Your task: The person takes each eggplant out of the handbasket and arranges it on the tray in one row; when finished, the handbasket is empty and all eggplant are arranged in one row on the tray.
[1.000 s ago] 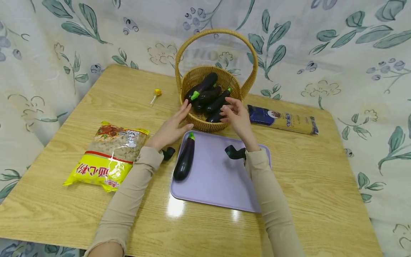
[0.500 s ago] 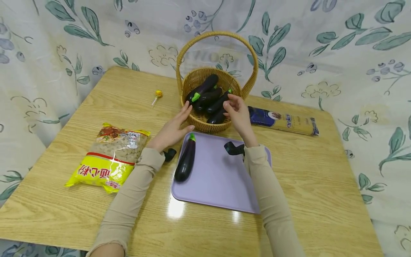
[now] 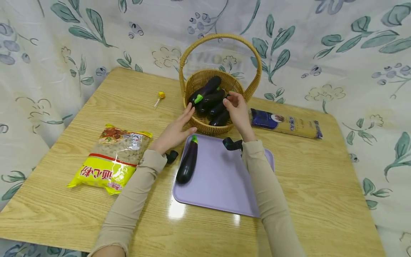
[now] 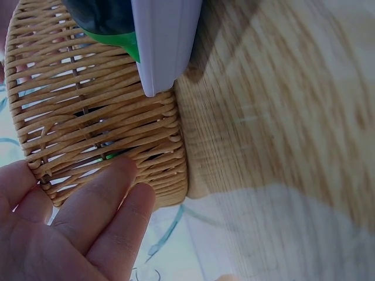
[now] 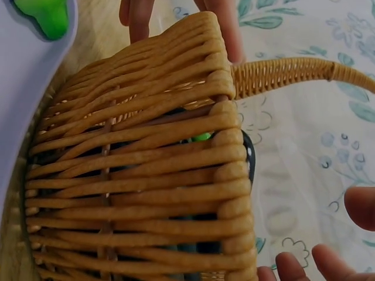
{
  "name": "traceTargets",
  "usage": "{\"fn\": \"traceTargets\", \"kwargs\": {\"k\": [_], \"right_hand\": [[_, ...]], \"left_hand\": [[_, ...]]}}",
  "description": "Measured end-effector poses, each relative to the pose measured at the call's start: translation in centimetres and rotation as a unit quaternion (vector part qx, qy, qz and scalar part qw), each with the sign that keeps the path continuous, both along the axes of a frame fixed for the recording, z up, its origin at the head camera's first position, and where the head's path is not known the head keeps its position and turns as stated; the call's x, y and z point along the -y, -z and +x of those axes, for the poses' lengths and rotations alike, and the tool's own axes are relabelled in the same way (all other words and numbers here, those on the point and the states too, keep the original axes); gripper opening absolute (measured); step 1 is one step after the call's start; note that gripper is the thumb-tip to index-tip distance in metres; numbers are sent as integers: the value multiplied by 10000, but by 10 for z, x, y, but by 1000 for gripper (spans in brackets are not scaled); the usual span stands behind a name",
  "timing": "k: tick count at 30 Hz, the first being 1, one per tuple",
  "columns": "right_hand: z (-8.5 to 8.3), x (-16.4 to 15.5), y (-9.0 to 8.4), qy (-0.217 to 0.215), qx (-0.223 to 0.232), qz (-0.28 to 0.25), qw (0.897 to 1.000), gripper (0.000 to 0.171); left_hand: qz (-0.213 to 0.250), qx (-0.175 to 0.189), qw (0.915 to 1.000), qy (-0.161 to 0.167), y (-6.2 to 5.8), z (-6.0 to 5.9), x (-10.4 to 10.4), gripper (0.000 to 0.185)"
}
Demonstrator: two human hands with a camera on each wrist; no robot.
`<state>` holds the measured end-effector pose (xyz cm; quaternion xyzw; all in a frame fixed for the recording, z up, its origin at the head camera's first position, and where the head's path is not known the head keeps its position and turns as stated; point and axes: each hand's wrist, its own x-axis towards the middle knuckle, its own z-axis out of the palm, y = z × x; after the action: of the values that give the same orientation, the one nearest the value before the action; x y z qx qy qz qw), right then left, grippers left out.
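Observation:
A wicker basket (image 3: pixel 207 128) with a tall handle holds several dark eggplants (image 3: pixel 210 85) with green stems. My left hand (image 3: pixel 173 132) rests against its left side, fairly straight fingers on the weave; the left wrist view shows the fingers (image 4: pixel 102 202) right at the rim. Over the basket's right side is my right hand (image 3: pixel 239 112), fingers bent near an eggplant's stem end. In the right wrist view, a gap shows between its thumb (image 5: pixel 360 208) and the other fingertips. One more eggplant (image 3: pixel 187 165) lies along the left side of a lilac tray (image 3: pixel 221 182).
A yellow bag of macaroni (image 3: pixel 112 157) lies left of the tray. The lollipop (image 3: pixel 160 95) is left of the basket. Behind the right arm, a blue and clear pack of spaghetti (image 3: pixel 285 123) lies right of the basket. A floral curtain (image 3: pixel 128 39) hangs behind the table.
My right hand has shifted slightly over the basket, covering the stem end of the eggplant on the right. The left hand stays at the basket's side. The head view has shifted slightly.

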<state>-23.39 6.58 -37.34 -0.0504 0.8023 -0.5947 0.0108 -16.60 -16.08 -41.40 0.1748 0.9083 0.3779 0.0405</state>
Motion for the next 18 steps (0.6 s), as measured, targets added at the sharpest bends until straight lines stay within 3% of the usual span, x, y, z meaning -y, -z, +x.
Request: {"fn": "traceTargets", "kwargs": {"k": [18], "right_hand": [[-19,16,-2,86,294,290,9991,47]], "left_hand": [[-69,-4,10000,-5,1,1,0,73]]}}
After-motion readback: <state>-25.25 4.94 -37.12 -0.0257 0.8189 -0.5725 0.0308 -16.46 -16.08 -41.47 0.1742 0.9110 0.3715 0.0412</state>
